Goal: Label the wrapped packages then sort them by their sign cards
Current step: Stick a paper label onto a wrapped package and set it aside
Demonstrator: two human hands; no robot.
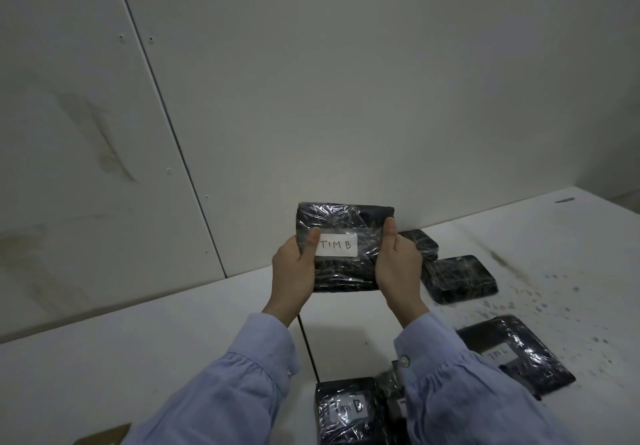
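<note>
A person holds 1 black package [346, 273], wrapped in clear film, upright in the air above the white worktop [166, 344] and in front of the pale wall [346, 98]. A white label [336, 245] on its front reads "TIM B".

The left hand [292, 271] takes the package's left edge in a closed grip, its thumb [313, 238] pressed on the front beside the label. The right hand [398, 268] grips the right edge the same way, with its thumb [389, 229] on the front. The other fingers are hidden behind the package. Both arms wear light blue sleeves [225, 392].

On the worktop, to the right of the hands, lie 2 plain packages: a far package [420, 242] near the wall and a second plain package [459, 280] just beside it. Nearer, a right package [519, 354] carries a label that starts "TIM"; its last letter is unclear. At the bottom edge a near package [346, 410] is marked "Tim B", and a half-hidden package [393, 394] lies beside it under the right sleeve. A brown cardboard corner [104, 436] shows at the lower left.
</note>
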